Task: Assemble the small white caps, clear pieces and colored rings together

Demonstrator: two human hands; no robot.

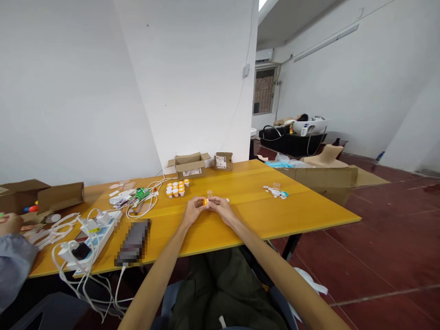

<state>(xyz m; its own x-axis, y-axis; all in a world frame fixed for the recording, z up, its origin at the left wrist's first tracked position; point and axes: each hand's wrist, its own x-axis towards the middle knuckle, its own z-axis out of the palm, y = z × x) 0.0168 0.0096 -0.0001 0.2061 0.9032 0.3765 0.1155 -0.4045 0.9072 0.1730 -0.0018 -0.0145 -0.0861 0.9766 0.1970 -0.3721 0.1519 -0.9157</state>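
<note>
Both my hands meet over the middle of the yellow table (240,215). My left hand (194,208) and my right hand (220,207) are closed together on a small orange-capped bottle (205,201), which they hold between the fingertips. Just beyond them stands one more small bottle (209,193). Farther back on the left is a cluster of several orange-capped bottles (177,188).
Two open cardboard boxes (190,166) stand at the table's far edge. A power strip with white cables (92,229) and a dark phone (134,240) lie at the left. Another person's sleeve (12,261) is at far left. Small bits of packaging (277,191) lie right of the hands.
</note>
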